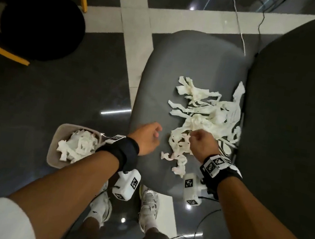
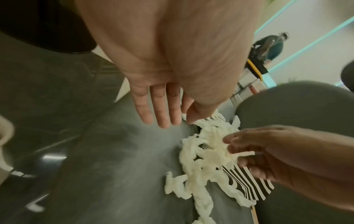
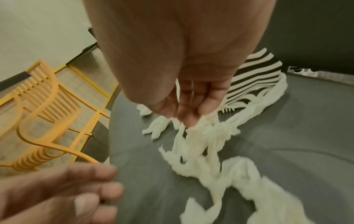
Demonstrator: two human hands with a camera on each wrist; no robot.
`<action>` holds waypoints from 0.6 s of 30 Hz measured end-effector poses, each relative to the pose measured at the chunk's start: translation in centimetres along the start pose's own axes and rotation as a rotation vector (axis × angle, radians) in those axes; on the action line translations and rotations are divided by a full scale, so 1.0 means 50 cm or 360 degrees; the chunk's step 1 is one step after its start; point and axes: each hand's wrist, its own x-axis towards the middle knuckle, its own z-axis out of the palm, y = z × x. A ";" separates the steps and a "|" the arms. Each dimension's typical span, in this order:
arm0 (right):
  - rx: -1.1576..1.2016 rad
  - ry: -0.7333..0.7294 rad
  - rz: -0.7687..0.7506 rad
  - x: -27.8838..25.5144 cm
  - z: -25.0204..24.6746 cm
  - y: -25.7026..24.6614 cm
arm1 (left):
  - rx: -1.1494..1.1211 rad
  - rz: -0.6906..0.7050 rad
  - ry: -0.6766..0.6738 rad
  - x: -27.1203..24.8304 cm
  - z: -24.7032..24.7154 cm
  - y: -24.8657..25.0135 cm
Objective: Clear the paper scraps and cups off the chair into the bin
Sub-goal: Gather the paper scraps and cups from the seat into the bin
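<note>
Pinching soft, feather-light paper scraps (image 1: 204, 116) with the right hand (image 1: 203, 144); left hand (image 1: 146, 138) hangs loose, holding nothing. Grab whole clumps, since single strips tear.

The paper scraps (image 1: 204, 116) look soft, crinkled and matt, like torn tissue. The chair seat (image 1: 181, 65) is smooth, matt grey. The floor (image 1: 34, 90) is glossy dark tile reflecting lights. The striped cup (image 2: 247, 184) looks like printed paper; the bin (image 1: 54, 145) matt beige plastic.
</note>
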 end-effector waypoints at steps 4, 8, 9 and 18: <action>-0.0379 0.0478 -0.0005 0.015 -0.076 0.077 | 0.0299 0.0230 0.0016 0.071 0.074 0.095; -0.0531 0.0052 0.0202 0.045 -0.113 0.164 | 0.0579 0.0486 0.0197 0.119 0.159 0.176; -0.0483 -0.0009 0.0148 0.052 -0.118 0.177 | 0.0683 0.0542 0.0259 0.131 0.177 0.192; -0.0334 -0.0107 0.0208 0.117 -0.199 0.212 | 0.1317 0.0579 -0.0048 0.240 0.212 0.253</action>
